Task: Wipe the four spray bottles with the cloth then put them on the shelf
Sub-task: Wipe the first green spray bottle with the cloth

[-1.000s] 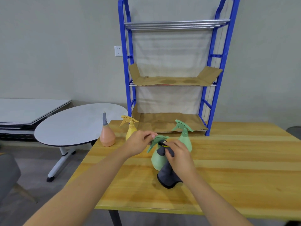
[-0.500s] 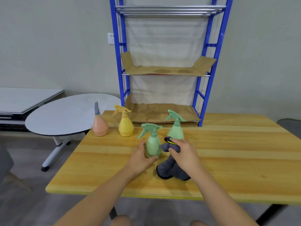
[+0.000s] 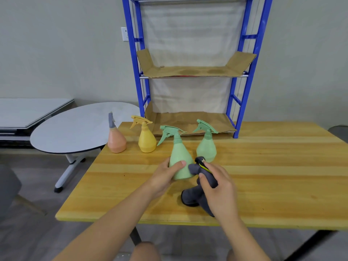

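Four spray bottles stand on the wooden table [image 3: 263, 176]. My left hand [image 3: 165, 176] grips the lower body of the nearer green bottle [image 3: 179, 157], which stands upright. My right hand [image 3: 219, 185] holds a dark grey cloth [image 3: 195, 194] and presses its upper fold against that bottle's right side; the rest of the cloth hangs down to the tabletop. A second green bottle [image 3: 206, 145] stands just behind. A yellow bottle [image 3: 146, 140] and an orange bottle with a grey cap [image 3: 115, 140] stand at the left. The blue shelf [image 3: 237, 95] rises at the table's back.
Brown cardboard [image 3: 188, 71] lines the shelf's middle and bottom tiers. A grey oval side table [image 3: 75, 129] stands left of the wooden table, with a white bench beyond it. A grey chair edge shows at the far left.
My left hand dropped from the trigger head to the bottle's lower body. The cloth hand slid down the bottle's right side. The view tilted down and came closer.
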The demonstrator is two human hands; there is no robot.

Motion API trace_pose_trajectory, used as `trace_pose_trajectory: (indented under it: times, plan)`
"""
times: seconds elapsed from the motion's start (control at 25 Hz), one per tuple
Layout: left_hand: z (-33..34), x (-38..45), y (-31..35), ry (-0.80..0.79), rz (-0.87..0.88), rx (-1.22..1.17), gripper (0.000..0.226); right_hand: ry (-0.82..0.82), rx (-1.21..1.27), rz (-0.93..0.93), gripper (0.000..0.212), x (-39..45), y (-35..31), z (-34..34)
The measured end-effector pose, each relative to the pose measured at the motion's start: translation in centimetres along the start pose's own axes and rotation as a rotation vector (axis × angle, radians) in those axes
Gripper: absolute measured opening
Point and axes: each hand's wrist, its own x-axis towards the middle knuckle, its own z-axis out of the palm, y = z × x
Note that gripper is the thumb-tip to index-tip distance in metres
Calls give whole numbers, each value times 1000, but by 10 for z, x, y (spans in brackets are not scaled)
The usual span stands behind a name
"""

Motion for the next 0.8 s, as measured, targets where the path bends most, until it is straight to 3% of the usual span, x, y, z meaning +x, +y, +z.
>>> trace_pose_trajectory:
  times: [0.08, 0.28, 0.48, 0.56, 0.68, 0.8]
  plan:
    - [9, -7, 4, 24, 3, -64, 62, 48, 50, -31, 34, -10, -10, 8]
    - [10, -7, 6, 99, 30, 48, 77, 50, 107, -25, 27, -19, -20, 19]
    - [6, -8, 8, -15, -49, -175, 47, 27, 145, 61, 35, -6, -19, 19]
    - [5, -10, 8, -12, -7, -144, 46, -9, 65, -67, 34, -8, -22, 22]
    - [6, -13, 13, -19, 33, -94, 52, -67, -219, -414, 34, -17, -21, 27]
    - [4, -12, 15, -2, 45, -138, 67, 48, -235, -384, 31, -3, -14, 17]
